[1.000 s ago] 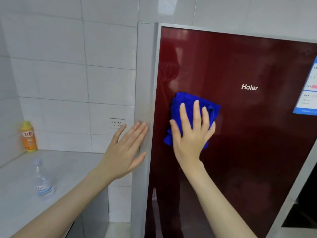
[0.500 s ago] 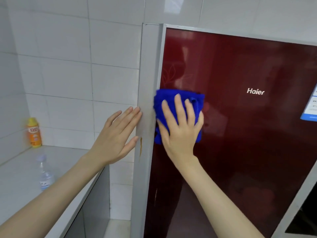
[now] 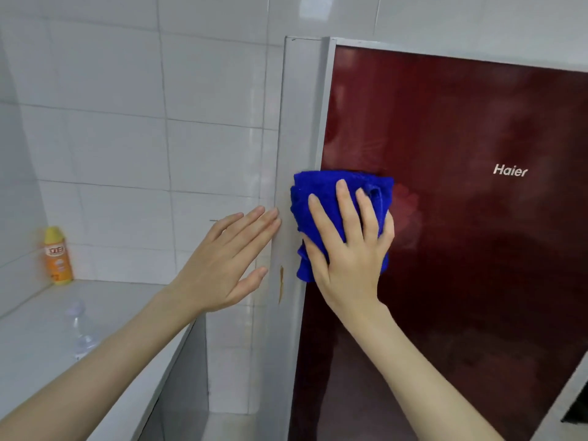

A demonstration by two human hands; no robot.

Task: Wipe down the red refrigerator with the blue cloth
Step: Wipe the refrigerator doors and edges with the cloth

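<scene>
r. hand (image 3: 350,249) lies flat, fingers spread, pressing the cloth (image 3: 318,192) on the fridge (image 3: 461,249) door at its left edge. l. hand (image 3: 222,265) is open, fingertips touching the fridge's grey side.

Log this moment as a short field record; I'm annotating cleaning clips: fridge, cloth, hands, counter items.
red refrigerator: glossy door, Haier logo
blue cloth: bunched, at the door's left edge
right hand: flat, fingers straight, pressing the blue cloth on the door
left hand: open, fingertips at the grey side panel
counter: orange bottle by the wall, clear bottle nearer
</scene>
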